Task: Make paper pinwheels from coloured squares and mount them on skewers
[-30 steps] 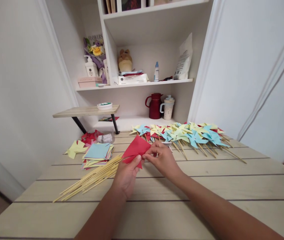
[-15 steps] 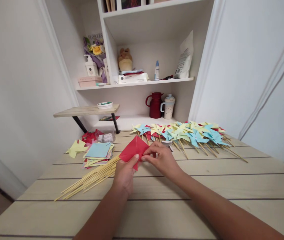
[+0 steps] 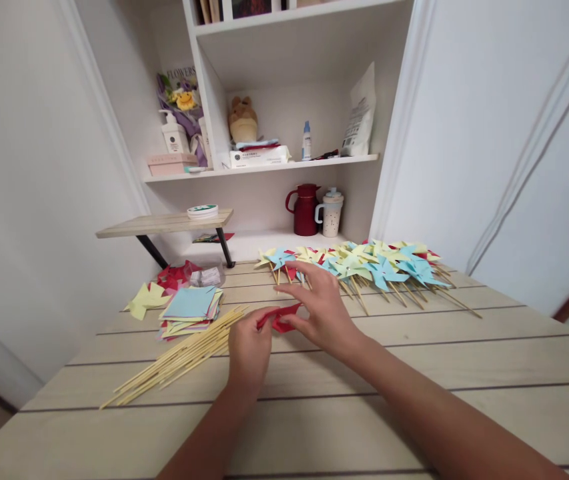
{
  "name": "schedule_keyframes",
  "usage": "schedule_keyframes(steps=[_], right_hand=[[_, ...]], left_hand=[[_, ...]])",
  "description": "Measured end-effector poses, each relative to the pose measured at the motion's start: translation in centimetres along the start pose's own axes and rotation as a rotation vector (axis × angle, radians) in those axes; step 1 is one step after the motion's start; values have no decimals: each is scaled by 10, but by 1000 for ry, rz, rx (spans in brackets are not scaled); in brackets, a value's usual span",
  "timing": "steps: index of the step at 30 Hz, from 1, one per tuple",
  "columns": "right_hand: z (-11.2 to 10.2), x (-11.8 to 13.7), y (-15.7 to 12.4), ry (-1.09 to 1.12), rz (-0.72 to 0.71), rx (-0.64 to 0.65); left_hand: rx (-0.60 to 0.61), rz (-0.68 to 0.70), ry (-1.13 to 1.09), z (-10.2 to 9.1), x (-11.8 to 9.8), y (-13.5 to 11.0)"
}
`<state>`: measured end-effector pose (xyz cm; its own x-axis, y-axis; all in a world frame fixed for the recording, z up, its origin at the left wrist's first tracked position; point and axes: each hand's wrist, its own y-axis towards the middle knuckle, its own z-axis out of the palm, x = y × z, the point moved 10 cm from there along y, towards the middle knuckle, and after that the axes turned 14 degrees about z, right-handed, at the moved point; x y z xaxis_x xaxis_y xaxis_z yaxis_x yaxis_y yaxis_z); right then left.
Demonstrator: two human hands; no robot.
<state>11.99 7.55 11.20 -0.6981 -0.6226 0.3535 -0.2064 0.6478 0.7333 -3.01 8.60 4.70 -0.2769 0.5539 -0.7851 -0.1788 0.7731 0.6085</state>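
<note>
Just above the table, my left hand is closed on a piece of red paper, which shows almost edge-on, folded or curled. My right hand is on the paper's right side, its fingers spread apart and its thumb at the paper's edge. To the left of my left hand lies a bundle of thin wooden sticks. Behind the sticks is a stack of coloured paper squares, a blue one on top. Beyond my right hand, several paper pinwheels on sticks lie in a row.
A yellow paper pinwheel shape lies left of the stack, near red paper pieces and a clear bag. A small raised wooden stand is at the back left. A red jug and a cup stand behind the table.
The red paper has turned from facing me to nearly edge-on. My right hand has opened from a pinch, its fingers lifting and spreading. The view has shifted slightly to the right.
</note>
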Motion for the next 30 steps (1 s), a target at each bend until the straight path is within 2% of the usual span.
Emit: schedule_keyframes(steps=[4, 9, 12, 14, 16, 20, 22, 25, 27, 30], right_hand=[[9, 3, -3, -8, -56, 44], [12, -3, -1, 40, -13, 70], [15, -8, 2, 77, 49, 109], [17, -17, 5, 127, 150, 134], [20, -33, 7, 227, 320, 182], [40, -71, -4, 671, 787, 332], [45, -77, -9, 886, 925, 350], [49, -79, -13, 1051, 1003, 362], [53, -81, -15, 1098, 1037, 371], [57, -86, -18, 1086, 1071, 361]], left_hand=[[84, 45, 100, 7, 1, -2], [142, 72, 267, 11, 0, -3], [125, 43, 228, 12, -1, -2], [58, -2, 130, 7, 0, 0], [-56, -57, -19, -4, 3, 3], [-301, -234, -324, -26, 19, 1], [-328, -378, -434, -24, 32, -5], [-177, -481, -551, -2, 36, -10], [-41, -437, -582, 14, 28, -9], [92, -349, -575, 27, 15, -9]])
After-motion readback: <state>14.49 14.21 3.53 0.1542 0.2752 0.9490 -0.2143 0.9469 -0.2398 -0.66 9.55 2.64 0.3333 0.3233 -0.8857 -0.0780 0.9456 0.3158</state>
